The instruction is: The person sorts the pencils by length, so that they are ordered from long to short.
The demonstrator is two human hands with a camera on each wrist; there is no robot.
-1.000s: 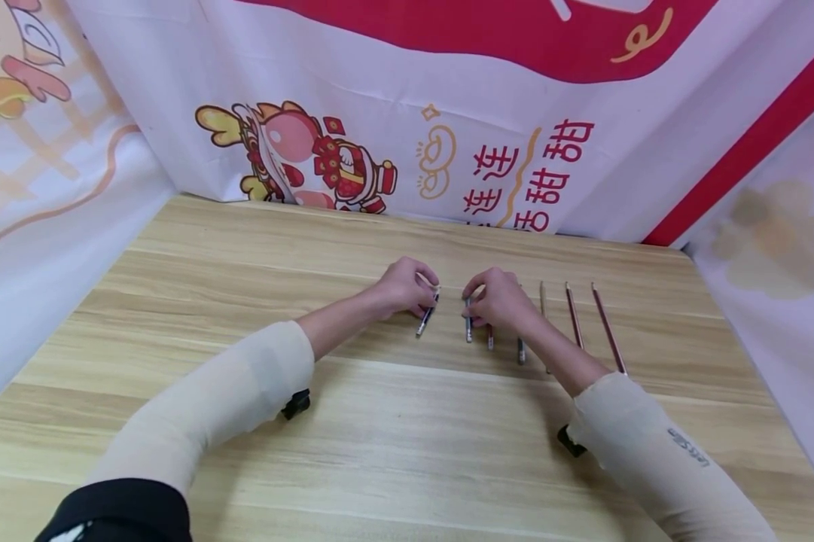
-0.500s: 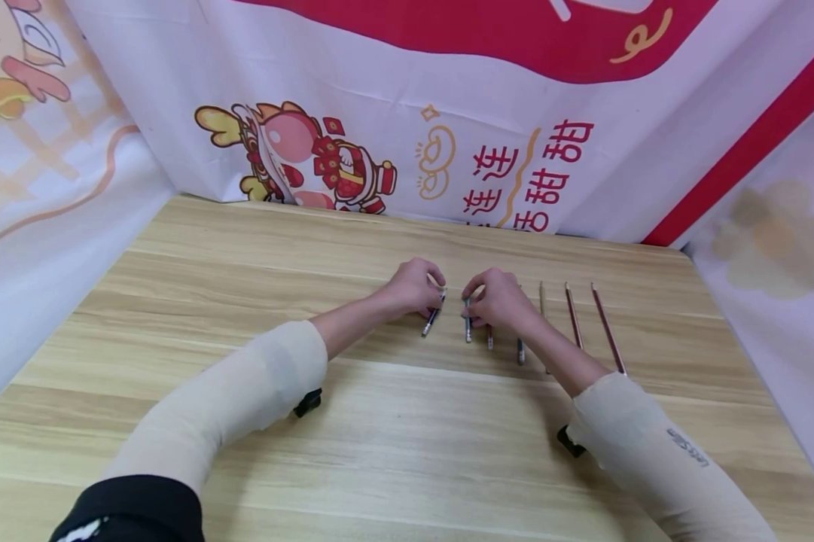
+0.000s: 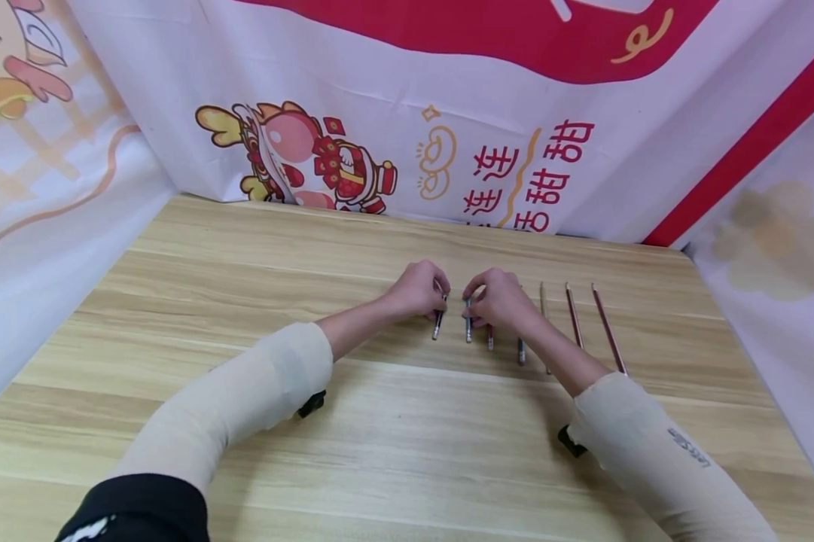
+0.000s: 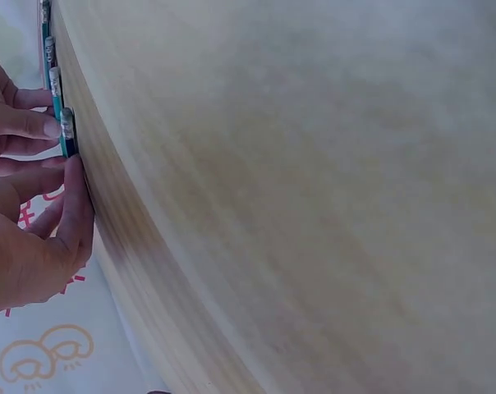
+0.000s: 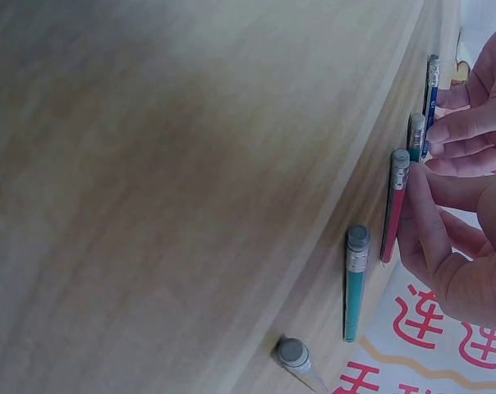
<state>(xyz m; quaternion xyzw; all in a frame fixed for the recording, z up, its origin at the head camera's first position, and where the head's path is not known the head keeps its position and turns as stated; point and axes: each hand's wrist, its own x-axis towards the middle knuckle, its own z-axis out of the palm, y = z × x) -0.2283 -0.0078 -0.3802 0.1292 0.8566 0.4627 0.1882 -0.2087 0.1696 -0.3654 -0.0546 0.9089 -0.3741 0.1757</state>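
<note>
In the head view my left hand pinches a dark blue pencil with a metal-banded eraser end toward me. Just right of it, my right hand holds a teal pencil between thumb and fingers. Both pencils lie low at the tabletop, nearly parallel, with a small gap between them. Beside the right hand, a red pencil and a thicker green pencil show in the right wrist view. The far parts of these pencils are hidden by the right hand in the head view.
Farther right lie a tan pencil and two reddish-brown pencils, the inner one and the outer one. The wooden table meets a printed cloth at its back edge.
My left hand has moved right with the dark blue pencil, bringing it closer to the teal one and turning it straighter. The right hand has stayed in place.
</note>
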